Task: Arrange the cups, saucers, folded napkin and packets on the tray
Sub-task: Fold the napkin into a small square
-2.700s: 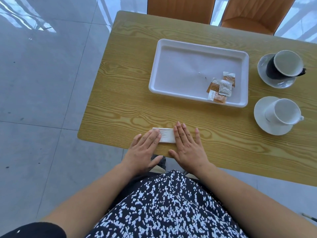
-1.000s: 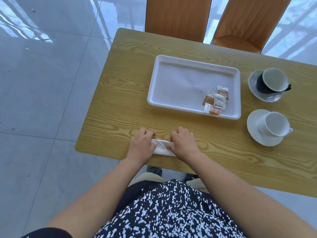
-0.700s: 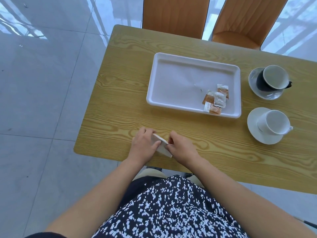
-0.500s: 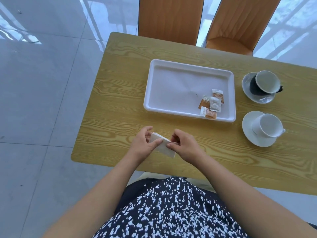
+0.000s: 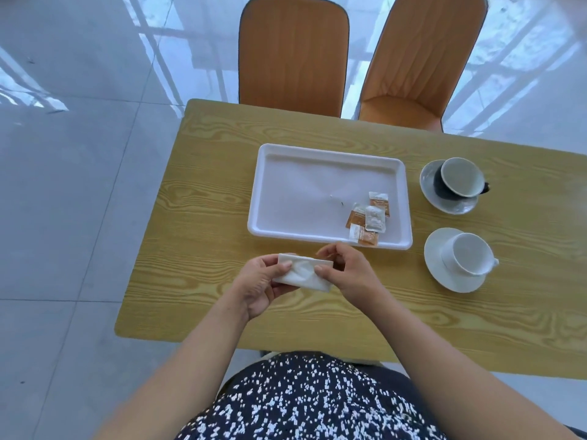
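Both hands — left (image 5: 258,284), right (image 5: 346,270) — pinch the folded napkin (image 5: 303,274) aloft.

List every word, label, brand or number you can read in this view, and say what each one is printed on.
No text here can be read.
Packets in the tray: they carry print on their orange and white faces, too small and blurred to read.
Folded napkin, held by the left hand and right hand: plain, no print.
Dark cup and white cup: no markings visible.
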Demonstrator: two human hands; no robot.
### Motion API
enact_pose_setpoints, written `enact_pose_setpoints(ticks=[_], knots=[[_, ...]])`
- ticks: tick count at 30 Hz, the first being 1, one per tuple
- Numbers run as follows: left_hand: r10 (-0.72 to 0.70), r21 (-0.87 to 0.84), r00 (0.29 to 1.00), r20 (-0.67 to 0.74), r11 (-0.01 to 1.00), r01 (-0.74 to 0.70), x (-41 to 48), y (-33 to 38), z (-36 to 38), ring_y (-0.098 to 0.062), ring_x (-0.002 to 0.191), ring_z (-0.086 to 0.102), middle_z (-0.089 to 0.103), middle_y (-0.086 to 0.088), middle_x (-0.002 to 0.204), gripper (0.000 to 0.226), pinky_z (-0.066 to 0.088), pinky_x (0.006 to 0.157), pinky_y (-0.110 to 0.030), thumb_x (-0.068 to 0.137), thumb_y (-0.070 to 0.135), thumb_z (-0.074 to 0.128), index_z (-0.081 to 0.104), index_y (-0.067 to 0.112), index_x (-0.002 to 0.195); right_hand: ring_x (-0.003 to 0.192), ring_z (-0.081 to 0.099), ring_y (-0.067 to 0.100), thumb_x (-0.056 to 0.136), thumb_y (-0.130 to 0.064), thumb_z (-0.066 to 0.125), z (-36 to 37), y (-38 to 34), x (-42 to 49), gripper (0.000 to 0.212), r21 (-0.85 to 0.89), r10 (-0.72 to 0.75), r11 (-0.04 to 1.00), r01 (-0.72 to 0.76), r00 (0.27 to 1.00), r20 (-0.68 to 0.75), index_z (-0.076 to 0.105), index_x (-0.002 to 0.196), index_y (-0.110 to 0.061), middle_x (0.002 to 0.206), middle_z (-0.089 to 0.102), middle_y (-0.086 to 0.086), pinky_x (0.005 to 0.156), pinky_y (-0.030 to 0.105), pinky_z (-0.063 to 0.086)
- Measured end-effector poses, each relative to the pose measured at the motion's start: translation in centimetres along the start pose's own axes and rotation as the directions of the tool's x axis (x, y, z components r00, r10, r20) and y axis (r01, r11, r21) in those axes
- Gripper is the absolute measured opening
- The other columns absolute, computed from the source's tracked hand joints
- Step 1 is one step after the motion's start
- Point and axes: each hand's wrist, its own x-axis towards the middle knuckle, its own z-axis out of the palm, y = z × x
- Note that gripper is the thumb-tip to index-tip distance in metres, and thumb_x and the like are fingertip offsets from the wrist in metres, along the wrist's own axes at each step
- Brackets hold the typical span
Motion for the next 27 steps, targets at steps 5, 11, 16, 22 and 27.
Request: enact_pose_setpoints(ticks=[5, 11, 16, 22, 27], knots=[[0.043, -0.011, 0.997, -0.063, 0.999, -0.044, 0.8, 0.3, 1.8, -0.024, 0.079, 0.074, 0.075, -0.017, 0.092, 0.014, 0.062, 0.06, -0.034, 0.085, 0.0, 0.065, 0.073, 0.001, 0.096, 0.083, 0.056, 0.025, 0.088, -0.005, 0.072, -1.5, 0.7, 1.2, 0.021, 0.283, 0.129, 0.951, -0.126, 0.992, 0.007, 0.064, 0.106, -0.011, 0.091, 0.055, 0.017, 0.063, 0.026, 0.054], [0.044, -0.001, 0.992, -0.116, 0.999, -0.044, 1.2, -0.7, 3.6, -0.024, 0.08, 0.075, 0.076, -0.017, 0.094, 0.016, 0.062, 0.06, -0.034, 0.084, 0.0, 0.065, 0.079, 0.007, 0.089, 0.077, 0.066, 0.016, 0.089, -0.013, 0.072, -2.9, 3.0, 1.5, 0.015, 0.355, 0.247, 0.894, -0.274, 0.961, 0.121, 0.067, 0.102, -0.006, 0.092, 0.07, 0.008, 0.062, 0.028, 0.054], [0.007, 0.05, 0.98, -0.198, 0.999, 0.003, 1.1, -1.9, 4.2, -0.024, 0.079, 0.074, 0.075, -0.019, 0.097, 0.019, 0.061, 0.059, -0.033, 0.09, -0.005, 0.061, 0.071, 0.0, 0.106, 0.057, 0.055, 0.012, 0.087, -0.004, 0.071, -3.3, 5.0, 1.3, 0.013, 0.344, 0.252, 0.893, -0.289, 0.956, 0.15, 0.064, 0.08, -0.011, 0.069, 0.063, 0.003, 0.05, 0.024, 0.046], [0.08, 0.296, 0.923, -0.377, 0.954, 0.038, 0.9, -3.2, 3.6, -0.022, 0.069, 0.07, 0.07, -0.015, 0.089, 0.015, 0.06, 0.053, -0.029, 0.089, -0.009, 0.062, 0.065, -0.005, 0.103, 0.054, 0.051, 0.012, 0.087, -0.005, 0.071, -1.9, 6.4, 1.4, 0.019, 0.145, 0.255, 0.952, -0.269, 0.961, 0.105, 0.058, 0.075, -0.012, 0.066, 0.057, 0.001, 0.05, 0.025, 0.045], [0.229, 0.632, 0.896, -0.38, 0.772, 0.07, 0.5, -3.2, 1.6, -0.019, 0.064, 0.062, 0.06, -0.008, 0.078, 0.017, 0.054, 0.049, -0.025, 0.086, -0.006, 0.068, 0.059, 0.007, 0.082, 0.063, 0.055, 0.019, 0.082, -0.017, 0.074, 0.5, 6.7, 1.5, 0.023, -0.074, 0.277, 0.96, -0.271, 0.957, 0.085, 0.054, 0.071, -0.017, 0.068, 0.06, 0.001, 0.064, 0.038, 0.049]])
